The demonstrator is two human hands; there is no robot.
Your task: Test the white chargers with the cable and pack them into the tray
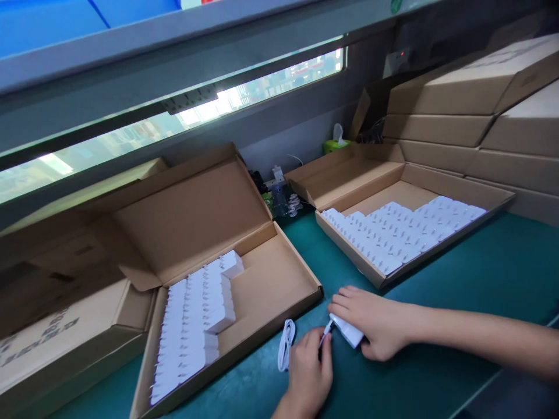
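Okay, from my end the right hand (375, 323) has its grip closed over a white charger (347, 330) on the tabletop (480, 279), while the left hand (308, 372) pinches a cable end (325, 333) right at it, a white cable coil (286, 344) lying just beside, near an open cardboard box (262, 329) of more chargers.
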